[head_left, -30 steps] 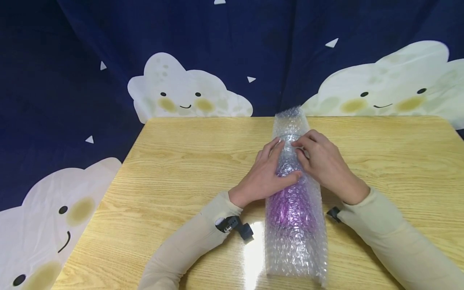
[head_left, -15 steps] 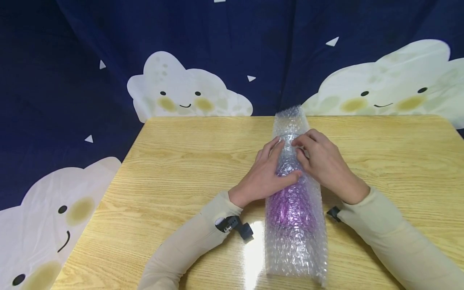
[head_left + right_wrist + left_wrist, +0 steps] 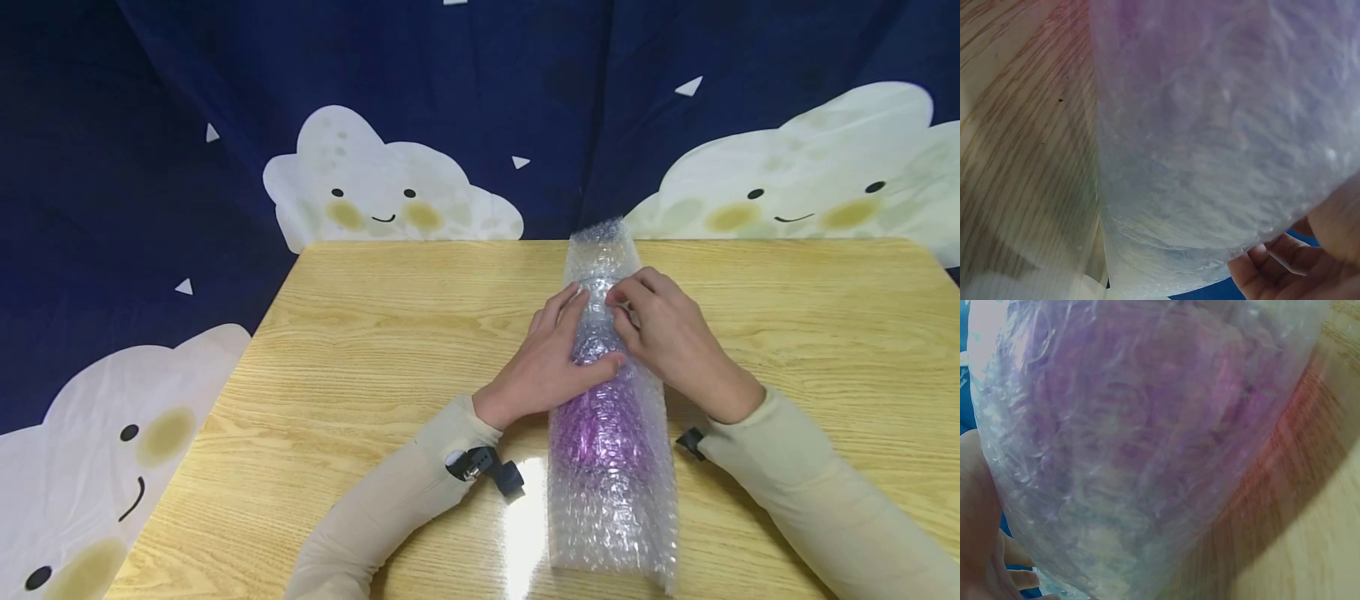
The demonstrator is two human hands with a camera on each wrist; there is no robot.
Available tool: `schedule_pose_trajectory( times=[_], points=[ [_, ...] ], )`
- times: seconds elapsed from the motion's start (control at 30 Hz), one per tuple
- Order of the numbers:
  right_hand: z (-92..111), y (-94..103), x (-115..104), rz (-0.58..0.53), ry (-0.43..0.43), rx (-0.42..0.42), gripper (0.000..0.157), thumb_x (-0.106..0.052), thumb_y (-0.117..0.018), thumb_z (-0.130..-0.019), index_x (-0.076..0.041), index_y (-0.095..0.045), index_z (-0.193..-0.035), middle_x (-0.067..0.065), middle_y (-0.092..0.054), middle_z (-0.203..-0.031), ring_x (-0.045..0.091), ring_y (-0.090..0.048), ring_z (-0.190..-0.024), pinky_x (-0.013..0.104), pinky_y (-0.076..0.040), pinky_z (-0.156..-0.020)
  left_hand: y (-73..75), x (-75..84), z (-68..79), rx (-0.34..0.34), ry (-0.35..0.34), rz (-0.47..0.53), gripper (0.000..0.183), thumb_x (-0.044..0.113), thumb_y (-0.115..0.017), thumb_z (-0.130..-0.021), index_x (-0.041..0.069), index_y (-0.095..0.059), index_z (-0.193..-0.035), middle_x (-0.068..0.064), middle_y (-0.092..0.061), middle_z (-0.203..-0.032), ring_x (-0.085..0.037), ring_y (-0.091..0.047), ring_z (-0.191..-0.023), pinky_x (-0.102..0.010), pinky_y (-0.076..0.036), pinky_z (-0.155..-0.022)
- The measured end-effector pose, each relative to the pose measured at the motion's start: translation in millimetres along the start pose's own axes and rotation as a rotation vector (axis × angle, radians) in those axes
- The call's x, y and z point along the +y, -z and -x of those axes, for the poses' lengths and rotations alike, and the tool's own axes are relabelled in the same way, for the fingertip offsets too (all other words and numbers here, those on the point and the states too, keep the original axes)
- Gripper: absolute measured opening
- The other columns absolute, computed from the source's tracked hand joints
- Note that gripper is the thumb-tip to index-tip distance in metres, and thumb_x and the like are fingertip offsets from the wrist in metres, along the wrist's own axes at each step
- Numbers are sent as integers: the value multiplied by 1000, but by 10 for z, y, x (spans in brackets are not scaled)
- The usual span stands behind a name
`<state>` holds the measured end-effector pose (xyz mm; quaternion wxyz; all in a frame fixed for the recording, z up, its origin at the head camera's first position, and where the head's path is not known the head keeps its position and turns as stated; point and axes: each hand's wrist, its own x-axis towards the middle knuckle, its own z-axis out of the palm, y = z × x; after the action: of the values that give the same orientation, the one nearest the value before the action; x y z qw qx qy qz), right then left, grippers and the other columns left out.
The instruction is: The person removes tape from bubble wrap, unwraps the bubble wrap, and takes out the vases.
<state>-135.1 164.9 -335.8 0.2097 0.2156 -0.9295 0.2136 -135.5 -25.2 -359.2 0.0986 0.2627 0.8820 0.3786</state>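
Note:
A long roll of clear bubble wrap point(image 3: 611, 525) lies lengthwise on the table, narrowing towards its far end. Through the layers shows a purple object point(image 3: 600, 429), its kind blurred by the bubbles. My left hand point(image 3: 543, 367) rests on the roll from the left, fingers stretched forward and thumb laid across the top. From the right, my right hand point(image 3: 671, 342) pinches the wrap with bent index finger and thumb near the far part. The left wrist view has the wrap point(image 3: 1110, 462) filling most of it; in the right wrist view curled fingers point(image 3: 1272, 269) meet the wrap's edge.
The wooden table point(image 3: 360, 333) extends on both sides of the roll. A dark blue curtain point(image 3: 450, 75) with cloud prints hangs behind its far edge, and the wrap's far end reaches that edge. Dark wrist devices point(image 3: 487, 468) sit on the sleeves.
The right hand's index fingertip has shifted very slightly to the right on the wrap. The left hand and the roll keep their places.

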Motion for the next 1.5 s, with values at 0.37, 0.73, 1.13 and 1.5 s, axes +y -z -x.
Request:
schedule_pose_trajectory(
  times=[0.37,0.73,1.13,1.5],
  points=[
    [1,18,2,-3,-40,-16,15,1,-70,-88,5,-72,-103,18,-66,-94,30,-65,-81,45,-58,-66,2,1,1,-3,5,-4,99,59,-61,-94,14,-14,-168,-1,-4,-177,-27,-18,-162,-54,-36,-126],
    [2,32,25,15,-15,-9,14,-2,-71,-87,3,-75,-99,17,-68,-91,30,-68,-76,44,-58,-62,2,-1,3,-5,3,-7,99,60,-61,-94,14,-14,-168,-1,-4,-177,-27,-19,-161,-54,-37,-125],
    [1,43,19,-8,-59,-56,16,-1,-69,-88,3,-70,-104,18,-65,-92,30,-65,-81,45,-56,-66,5,-2,10,-6,2,-6,99,60,-61,-94,14,-14,-168,-1,-4,-177,-26,-19,-161,-53,-37,-126],
    [1,32,19,12,14,5,19,1,-72,-85,4,-79,-102,16,-69,-89,24,-62,-70,40,-54,-58,10,-5,7,-8,1,-14,99,59,-61,-94,13,-13,-168,-2,-3,-177,-26,-16,-162,-54,-35,-126]
  ],
)
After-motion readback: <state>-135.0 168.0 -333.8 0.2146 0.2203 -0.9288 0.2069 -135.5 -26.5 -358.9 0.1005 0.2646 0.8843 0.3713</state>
